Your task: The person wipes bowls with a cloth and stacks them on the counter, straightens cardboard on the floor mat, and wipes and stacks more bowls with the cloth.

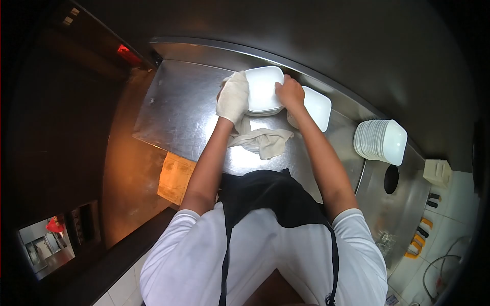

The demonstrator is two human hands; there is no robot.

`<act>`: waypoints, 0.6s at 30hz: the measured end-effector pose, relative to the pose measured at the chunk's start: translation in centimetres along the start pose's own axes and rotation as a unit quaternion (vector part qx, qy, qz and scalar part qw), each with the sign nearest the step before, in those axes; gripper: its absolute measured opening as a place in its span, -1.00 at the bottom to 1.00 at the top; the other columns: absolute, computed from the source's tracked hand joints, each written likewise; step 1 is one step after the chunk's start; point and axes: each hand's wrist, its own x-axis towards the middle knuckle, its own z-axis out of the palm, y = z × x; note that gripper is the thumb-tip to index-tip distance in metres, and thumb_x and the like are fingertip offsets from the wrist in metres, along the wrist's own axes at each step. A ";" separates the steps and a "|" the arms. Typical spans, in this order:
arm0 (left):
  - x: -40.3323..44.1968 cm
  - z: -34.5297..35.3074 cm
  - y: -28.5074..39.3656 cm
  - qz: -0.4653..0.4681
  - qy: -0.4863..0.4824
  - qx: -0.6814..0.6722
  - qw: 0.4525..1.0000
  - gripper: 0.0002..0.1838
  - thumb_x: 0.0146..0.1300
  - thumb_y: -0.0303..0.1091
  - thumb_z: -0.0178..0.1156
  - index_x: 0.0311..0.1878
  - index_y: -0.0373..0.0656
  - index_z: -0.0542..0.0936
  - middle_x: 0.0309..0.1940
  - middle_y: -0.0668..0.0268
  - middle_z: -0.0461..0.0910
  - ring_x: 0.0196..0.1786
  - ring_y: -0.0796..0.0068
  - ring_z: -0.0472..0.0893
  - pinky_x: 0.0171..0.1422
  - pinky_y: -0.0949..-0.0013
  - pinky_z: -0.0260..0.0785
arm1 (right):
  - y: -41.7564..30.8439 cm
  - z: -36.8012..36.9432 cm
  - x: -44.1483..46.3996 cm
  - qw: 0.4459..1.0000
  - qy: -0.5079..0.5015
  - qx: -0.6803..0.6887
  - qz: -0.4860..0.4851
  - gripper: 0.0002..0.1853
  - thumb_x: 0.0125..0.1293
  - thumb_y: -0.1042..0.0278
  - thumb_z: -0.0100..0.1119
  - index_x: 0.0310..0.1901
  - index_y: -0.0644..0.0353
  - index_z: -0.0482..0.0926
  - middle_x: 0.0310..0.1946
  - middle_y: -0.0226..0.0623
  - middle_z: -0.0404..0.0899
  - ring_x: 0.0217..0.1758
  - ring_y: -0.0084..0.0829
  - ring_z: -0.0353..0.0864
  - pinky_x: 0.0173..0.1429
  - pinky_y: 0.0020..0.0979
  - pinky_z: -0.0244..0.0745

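Note:
A short stack of white rounded-square dishes (pixel 264 87) sits on the steel counter in front of me. My left hand (pixel 233 98) is at the stack's left side, its fingers mostly hidden under a beige cloth (pixel 236 84). That cloth drapes down past my wrist, and a crumpled beige cloth (pixel 270 142) lies on the counter nearer my body; whether they are one piece I cannot tell. At the right rim of the top dish, my right hand (pixel 290 93) grips with its thumb over the edge. Just right of it stand more white dishes (pixel 317 108), partly behind my forearm.
Farther right, a tall stack of white dishes (pixel 380 141) rests on its side near a round dark hole (pixel 391 178) in the steel surface. A raised metal ledge (pixel 219 47) runs along the back. Orange-handled tools (pixel 418 239) are at the far right.

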 end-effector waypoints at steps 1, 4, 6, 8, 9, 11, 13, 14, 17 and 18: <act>-0.3 0.2 0.1 0.004 -0.006 0.014 1.000 -0.70 0.12 -0.55 0.15 -0.04 -0.28 0.59 -0.11 -0.06 0.65 0.01 -0.07 0.65 0.15 0.06 0.51 | -0.2 -0.3 0.2 1.000 -0.010 0.008 0.010 -0.48 0.34 0.03 0.26 0.20 0.21 0.64 0.05 0.08 0.73 0.12 0.07 0.72 0.23 -0.01 0.58; -0.9 3.1 -0.3 -0.007 0.103 -0.013 0.995 -0.75 0.16 -0.53 0.14 -0.08 -0.23 0.62 -0.14 0.04 0.66 0.03 0.04 0.65 0.19 0.11 0.50 | 0.4 -0.1 1.8 0.999 -0.023 0.032 -0.006 -0.54 0.32 0.04 0.31 0.17 0.08 0.70 0.00 -0.02 0.76 0.12 -0.01 0.73 0.22 -0.04 0.59; -0.8 2.6 -0.2 -0.023 0.085 -0.067 0.994 -0.73 0.13 -0.54 0.15 -0.07 -0.24 0.62 -0.13 -0.03 0.65 0.03 -0.04 0.65 0.17 0.08 0.50 | 0.6 -0.5 1.9 0.999 -0.031 0.030 -0.002 -0.54 0.30 0.00 0.33 0.15 0.02 0.73 0.01 -0.07 0.77 0.11 -0.02 0.74 0.21 -0.04 0.59; -0.7 2.1 -0.2 -0.044 0.079 -0.098 0.991 -0.73 0.12 -0.55 0.16 -0.07 -0.24 0.63 -0.13 -0.07 0.65 0.02 -0.08 0.64 0.15 0.06 0.51 | 0.5 -0.6 1.9 0.999 -0.029 0.045 0.000 -0.55 0.27 -0.01 0.37 0.12 0.00 0.75 0.00 -0.08 0.77 0.10 -0.02 0.74 0.21 -0.05 0.58; -0.8 2.0 0.0 -0.057 0.081 -0.104 0.990 -0.73 0.12 -0.54 0.16 -0.08 -0.22 0.63 -0.13 -0.07 0.65 0.01 -0.08 0.64 0.14 0.05 0.51 | 0.7 -0.6 1.7 0.998 -0.023 0.060 0.003 -0.56 0.26 -0.01 0.38 0.10 0.00 0.77 -0.02 -0.07 0.77 0.09 -0.01 0.74 0.20 -0.06 0.58; -0.9 1.9 0.2 -0.091 0.081 -0.150 0.981 -0.74 0.12 -0.54 0.16 -0.08 -0.20 0.64 -0.15 -0.06 0.65 -0.01 -0.08 0.65 0.11 0.04 0.51 | 0.6 -0.7 1.5 0.997 -0.017 0.078 0.000 -0.57 0.24 -0.01 0.41 0.08 0.00 0.78 -0.04 -0.05 0.78 0.08 0.00 0.74 0.19 -0.06 0.58; -0.7 2.1 0.3 -0.131 0.079 -0.229 0.961 -0.74 0.13 -0.53 0.16 -0.08 -0.19 0.63 -0.16 -0.04 0.65 -0.04 -0.09 0.65 0.08 0.03 0.52 | 0.6 -1.1 1.4 0.997 -0.013 0.082 -0.011 -0.57 0.22 0.01 0.43 0.08 0.00 0.78 -0.06 -0.04 0.78 0.07 0.00 0.74 0.19 -0.07 0.58; -0.7 2.4 0.3 -0.120 0.083 -0.204 0.968 -0.76 0.14 -0.52 0.15 -0.09 -0.20 0.62 -0.17 -0.04 0.65 -0.05 -0.09 0.65 0.06 0.03 0.52 | 0.4 -1.5 1.3 0.997 -0.017 0.079 -0.014 -0.56 0.22 0.03 0.42 0.08 0.04 0.78 -0.07 -0.03 0.78 0.07 -0.01 0.74 0.18 -0.07 0.59; -1.1 2.3 0.1 -0.088 0.085 -0.138 0.983 -0.80 0.18 -0.48 0.12 -0.12 -0.20 0.61 -0.21 -0.02 0.64 -0.10 -0.08 0.66 0.00 0.02 0.52 | 0.1 -1.6 1.3 0.998 0.013 0.040 -0.044 -0.57 0.23 0.04 0.42 0.06 0.08 0.77 -0.08 -0.02 0.77 0.06 0.01 0.74 0.16 -0.04 0.58; -1.3 1.2 0.6 -0.078 0.080 -0.123 0.986 -0.81 0.19 -0.46 0.11 -0.13 -0.20 0.60 -0.22 -0.02 0.64 -0.11 -0.08 0.66 -0.01 0.02 0.52 | 0.1 -1.4 1.2 0.998 0.009 0.037 -0.049 -0.59 0.24 0.05 0.41 0.04 0.11 0.77 -0.09 -0.01 0.77 0.05 0.01 0.74 0.16 -0.03 0.58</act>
